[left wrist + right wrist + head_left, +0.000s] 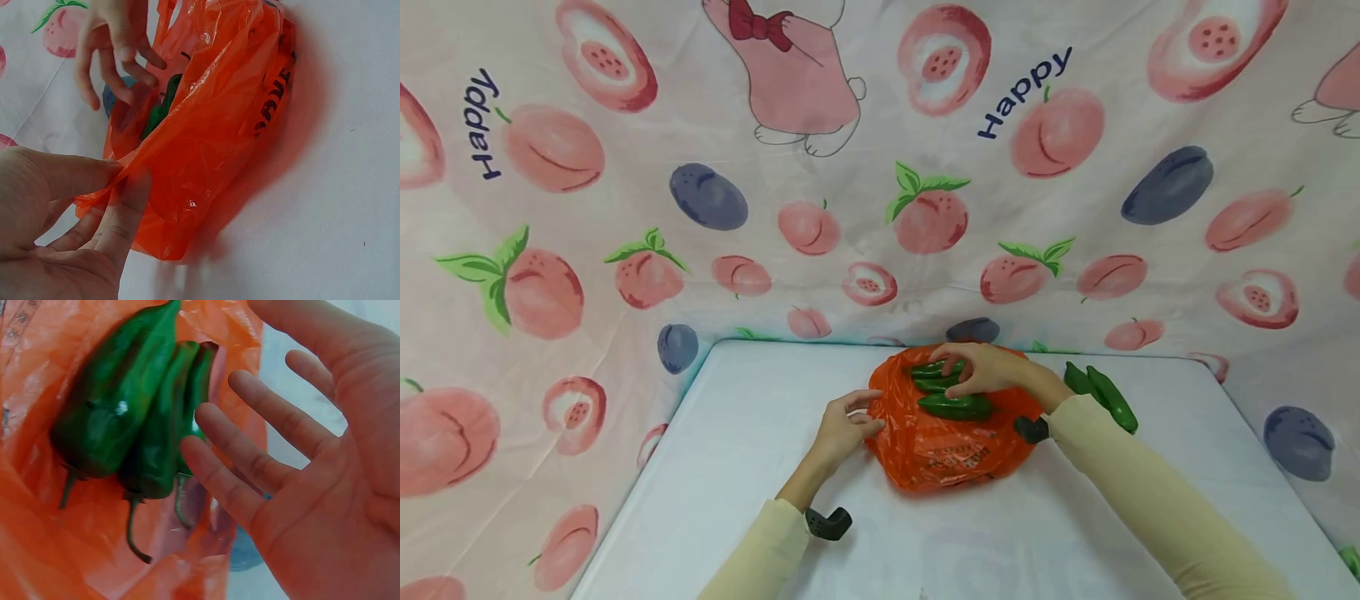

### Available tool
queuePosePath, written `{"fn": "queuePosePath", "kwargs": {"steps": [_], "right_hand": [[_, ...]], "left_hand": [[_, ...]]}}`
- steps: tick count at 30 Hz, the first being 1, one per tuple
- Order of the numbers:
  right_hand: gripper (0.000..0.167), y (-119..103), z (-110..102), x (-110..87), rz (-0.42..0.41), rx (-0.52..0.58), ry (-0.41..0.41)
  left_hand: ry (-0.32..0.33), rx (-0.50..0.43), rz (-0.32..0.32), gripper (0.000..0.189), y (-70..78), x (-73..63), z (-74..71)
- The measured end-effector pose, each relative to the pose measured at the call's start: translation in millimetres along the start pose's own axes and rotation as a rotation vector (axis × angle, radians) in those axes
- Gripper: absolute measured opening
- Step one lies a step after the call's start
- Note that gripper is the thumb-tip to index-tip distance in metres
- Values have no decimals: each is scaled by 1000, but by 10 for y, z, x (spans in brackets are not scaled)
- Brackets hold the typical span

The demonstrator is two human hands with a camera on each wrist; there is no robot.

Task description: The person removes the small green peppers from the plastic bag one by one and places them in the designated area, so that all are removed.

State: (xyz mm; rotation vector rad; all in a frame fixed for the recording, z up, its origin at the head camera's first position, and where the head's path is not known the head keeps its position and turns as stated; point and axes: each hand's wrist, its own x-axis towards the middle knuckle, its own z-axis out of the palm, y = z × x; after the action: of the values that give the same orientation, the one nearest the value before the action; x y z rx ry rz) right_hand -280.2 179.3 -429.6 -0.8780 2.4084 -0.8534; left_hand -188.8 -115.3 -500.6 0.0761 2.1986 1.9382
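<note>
An orange plastic bag (pixel 940 454) lies on the white table with its mouth spread. Three green peppers (pixel 112 400) with thin stems lie side by side in it. My left hand (pixel 842 429) is at the bag's left side; in the left wrist view its thumb and fingers (pixel 119 212) pinch the bag's edge. Over the peppers hovers my right hand (pixel 988 367), its fingers spread and slightly bent. The right wrist view shows nothing held in that hand (pixel 312 450). From the left wrist side, the bag's wall partly hides the peppers.
Two more green peppers (pixel 1101 396) lie on the table to the right of the bag, beyond the right forearm. The white table (pixel 760 400) ends at the back against a hanging cloth (pixel 850 183) printed with peaches. Each wrist wears a black device (pixel 829 523).
</note>
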Motion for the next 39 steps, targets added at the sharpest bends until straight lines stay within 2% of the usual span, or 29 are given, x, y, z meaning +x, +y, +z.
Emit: {"fn": "queuePosePath", "kwargs": {"steps": [18, 28, 39], "right_hand": [[59, 190, 153, -21, 11, 10, -46], [54, 187, 234, 21, 40, -62, -46], [43, 172, 286, 52, 49, -146, -83]], "left_hand": [[4, 5, -5, 47, 17, -6, 18], [2, 5, 3, 47, 18, -9, 26], [8, 0, -9, 47, 18, -10, 28]]}}
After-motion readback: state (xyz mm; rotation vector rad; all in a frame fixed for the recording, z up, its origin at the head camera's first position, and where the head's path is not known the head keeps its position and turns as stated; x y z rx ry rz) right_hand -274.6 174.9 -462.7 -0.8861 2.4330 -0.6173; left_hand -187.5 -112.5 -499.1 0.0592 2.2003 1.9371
